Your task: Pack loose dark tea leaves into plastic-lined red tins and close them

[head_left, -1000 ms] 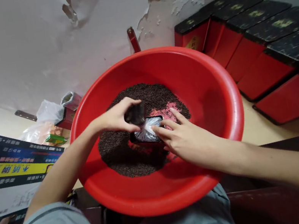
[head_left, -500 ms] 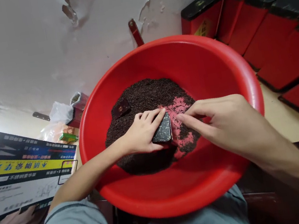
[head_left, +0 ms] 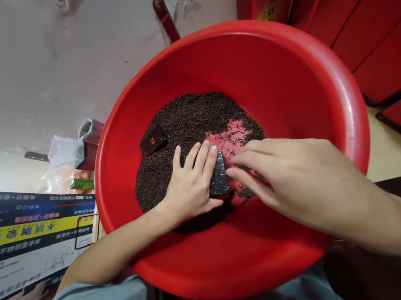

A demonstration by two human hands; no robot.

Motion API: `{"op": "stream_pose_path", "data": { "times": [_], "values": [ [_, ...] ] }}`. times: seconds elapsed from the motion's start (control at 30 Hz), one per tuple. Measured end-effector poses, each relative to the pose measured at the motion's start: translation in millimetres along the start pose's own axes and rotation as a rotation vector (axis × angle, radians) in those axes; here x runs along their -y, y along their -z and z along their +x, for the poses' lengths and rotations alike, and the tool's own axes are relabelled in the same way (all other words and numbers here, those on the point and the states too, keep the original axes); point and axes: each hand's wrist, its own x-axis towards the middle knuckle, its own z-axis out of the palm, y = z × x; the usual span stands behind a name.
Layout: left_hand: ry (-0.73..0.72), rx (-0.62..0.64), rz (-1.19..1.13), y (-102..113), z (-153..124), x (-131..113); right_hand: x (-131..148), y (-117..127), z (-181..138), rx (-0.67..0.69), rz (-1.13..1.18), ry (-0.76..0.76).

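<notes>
Two bare hands could be seen in the head view, both held inside a big red tub (head_left: pixel 281 79) with a heap of dark leaves (head_left: pixel 194 112) in the bottom. The small box (head_left: pixel 219 182) was set toward the right side of the heap, next to the patch where the tub's floor was left showing. Its top was covered by a black lid (head_left: pixel 220 166). The left hand (head_left: pixel 191 185) was laid over that lid, fingers spread. The right hand (head_left: pixel 299 184) was curled just beside the box, thumb and fingertips brought close; whether anything was pinched there couldn't be told.

Biggest change: a second earlier, crinkly plastic was showing in the box's top, and by now it was hidden. So the box had probably gone from open to covered, though how firmly the lid was seated couldn't be made out. A flat dark piece (head_left: pixel 154 140) could also now be spotted on the heap's left, apart from both hands.
</notes>
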Motion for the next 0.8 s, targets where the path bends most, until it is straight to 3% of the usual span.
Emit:
{"op": "stream_pose_path", "data": {
  "times": [0.2,0.3,0.43,0.5,0.63,0.8],
  "values": [
    [-0.06,-0.139,-0.294,-5,-2,14,3,-25,-11,0.172,-0.193,0.288],
    [-0.033,-0.185,-0.45,-7,-3,23,9,-15,3,0.331,-0.228,0.285],
    [0.049,-0.177,-0.421,-12,2,23,24,9,44,0.622,-0.195,0.233],
    [0.061,-0.163,-0.38,-11,3,21,28,14,62,0.634,-0.19,0.183],
    [0.046,-0.106,-0.256,-5,-6,30,21,3,71,0.525,-0.196,0.132],
    [0.015,0.006,-0.176,-4,-20,51,5,-8,63,0.611,-0.041,0.099]
  ]
}}
